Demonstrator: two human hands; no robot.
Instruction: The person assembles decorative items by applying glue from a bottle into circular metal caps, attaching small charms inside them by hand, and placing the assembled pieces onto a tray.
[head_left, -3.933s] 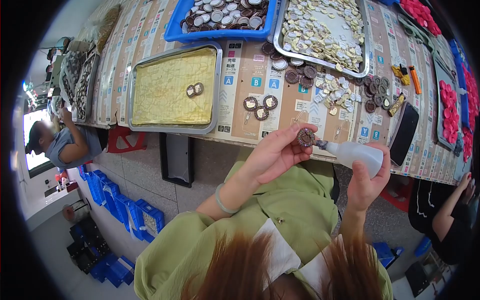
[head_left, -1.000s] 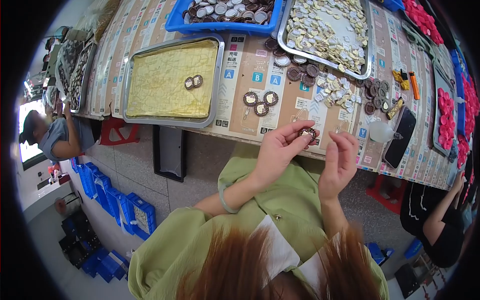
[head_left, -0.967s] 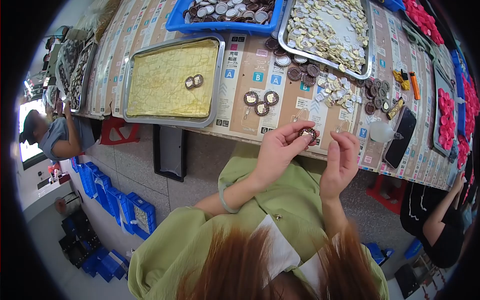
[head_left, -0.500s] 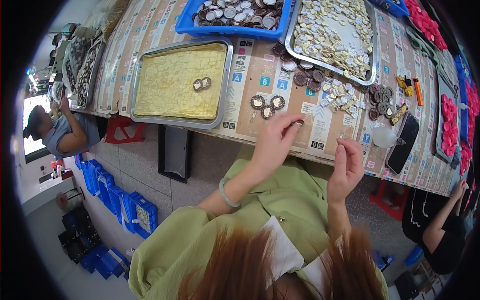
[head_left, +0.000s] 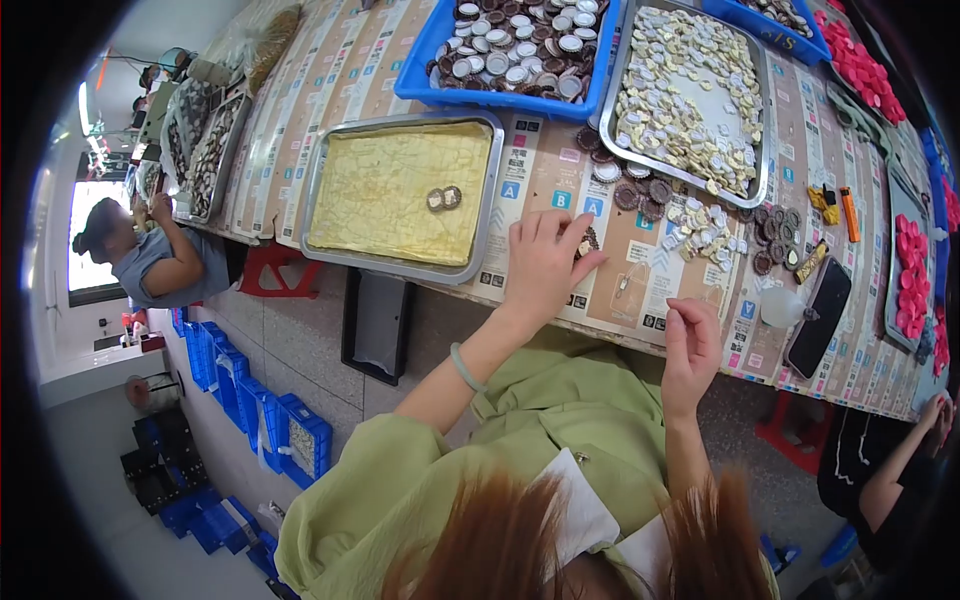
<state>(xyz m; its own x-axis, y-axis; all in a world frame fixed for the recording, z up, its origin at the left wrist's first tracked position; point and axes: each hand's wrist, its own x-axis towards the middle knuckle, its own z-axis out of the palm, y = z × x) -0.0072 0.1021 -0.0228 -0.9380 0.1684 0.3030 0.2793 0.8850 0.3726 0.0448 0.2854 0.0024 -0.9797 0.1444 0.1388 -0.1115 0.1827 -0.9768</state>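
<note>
My left hand [head_left: 540, 262], a pale bangle at its wrist, lies palm down over the table with its fingers spread. Beneath and beside it are small round brown bottle-cap pieces; one brown cap [head_left: 590, 240] shows between thumb and forefinger, the others are hidden. Near the table's front edge is my right hand [head_left: 692, 350], its fingers curled in against the thumb. Whether it holds anything small cannot be made out. Left of my left hand, a metal tray [head_left: 486, 215] lined with yellow sheet carries two joined brown caps [head_left: 444, 199].
A blue bin [head_left: 500, 101] of caps and a metal tray [head_left: 760, 120] of small cream-and-white pieces stand behind. Loose cream pieces [head_left: 705, 232] and brown caps [head_left: 770, 235] lie right, with a phone [head_left: 818, 318]. Other people sit at both sides.
My left hand has moved left, from pinching something small to resting spread over the brown caps. My right hand stays curled near the edge. The view has shifted, moving the scene right and down.
</note>
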